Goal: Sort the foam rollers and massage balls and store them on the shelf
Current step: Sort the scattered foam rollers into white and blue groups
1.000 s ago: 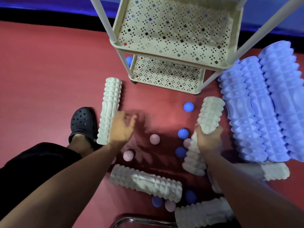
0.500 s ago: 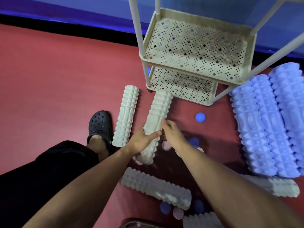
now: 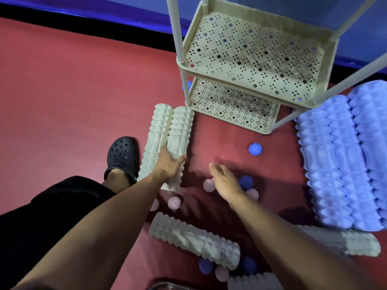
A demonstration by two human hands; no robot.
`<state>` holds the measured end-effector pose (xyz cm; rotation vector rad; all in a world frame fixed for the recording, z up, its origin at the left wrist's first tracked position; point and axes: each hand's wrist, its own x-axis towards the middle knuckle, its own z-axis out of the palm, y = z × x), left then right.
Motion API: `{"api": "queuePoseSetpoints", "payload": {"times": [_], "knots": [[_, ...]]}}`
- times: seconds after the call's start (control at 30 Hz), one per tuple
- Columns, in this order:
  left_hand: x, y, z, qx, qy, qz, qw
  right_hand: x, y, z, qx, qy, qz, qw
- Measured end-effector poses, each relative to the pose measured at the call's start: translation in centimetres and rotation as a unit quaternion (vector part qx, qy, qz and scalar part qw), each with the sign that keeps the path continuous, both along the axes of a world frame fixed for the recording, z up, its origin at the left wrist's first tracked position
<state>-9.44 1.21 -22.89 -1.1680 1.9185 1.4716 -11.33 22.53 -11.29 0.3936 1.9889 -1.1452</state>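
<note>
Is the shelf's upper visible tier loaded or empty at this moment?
Empty. The upper tier shows only its bare perforated floor; so does the lower tier. Rollers and balls all lie on the red floor.

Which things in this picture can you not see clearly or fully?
- Blue ball, head view: mostly hidden behind the shelf post.
- White roller at the bottom: cut off by the frame edge.
- Purple rollers: cut off at the right edge and blurred.
- Balls under the right hand: partly covered, so their number is unclear.
- Left hand fingers: the grip underneath its roller is hidden.
</note>
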Motion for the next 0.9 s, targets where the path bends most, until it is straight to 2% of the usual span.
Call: {"api": "queuePoseSetpoints", "payload": {"times": [0.03, 0.13, 0.3, 0.37, 0.4, 0.47, 0.53, 0.6, 0.7, 0.8, 0.9], "knots": [[-0.1, 0.2, -0.6, -0.020, 0.010, -0.011, 1.000, 0.2, 0.1, -0.2, 0.001, 0.000, 0.004, 1.000], [-0.6, 2.2, 3.2, -0.116, 0.022, -0.077, 0.990, 0.8, 0.3, -1.1, -0.003, -0.013, 0.009, 1.000], [0.3, 3.9, 4.9, -0.189, 0.012, -0.100, 0.977, 1.8, 1.0, -2.1, 0.005, -0.012, 0.027, 1.000], [1.0, 3.8, 5.7, -0.240, 0.068, -0.123, 0.961, 2.2, 1.2, -2.6, 0.012, -0.004, 0.048, 0.999], [1.5, 3.7, 6.2, -0.264, 0.109, -0.139, 0.948, 2.4, 1.2, -2.9, 0.015, -0.005, 0.055, 0.998], [3.0, 3.2, 5.7, -0.303, 0.170, -0.246, 0.905, 3.3, 1.5, -3.4, 0.022, -0.008, 0.066, 0.998], [4.7, 3.1, 5.6, -0.262, 0.200, -0.359, 0.873, 4.5, 2.0, -3.2, 0.036, 0.011, 0.082, 0.996], [6.7, 3.8, 6.1, -0.173, 0.202, -0.454, 0.850, 5.9, 3.0, -2.7, 0.080, 0.086, 0.144, 0.983], [9.8, 5.6, 6.4, -0.106, 0.141, -0.613, 0.770, 7.4, 4.8, -1.2, 0.197, 0.194, 0.319, 0.907], [12.5, 7.3, 5.7, -0.103, 0.042, -0.696, 0.709, 8.5, 6.7, -0.7, 0.233, 0.254, 0.375, 0.861], [14.4, 8.4, 5.0, -0.144, 0.001, -0.733, 0.665, 9.5, 8.2, -0.5, 0.251, 0.270, 0.418, 0.830]]}}
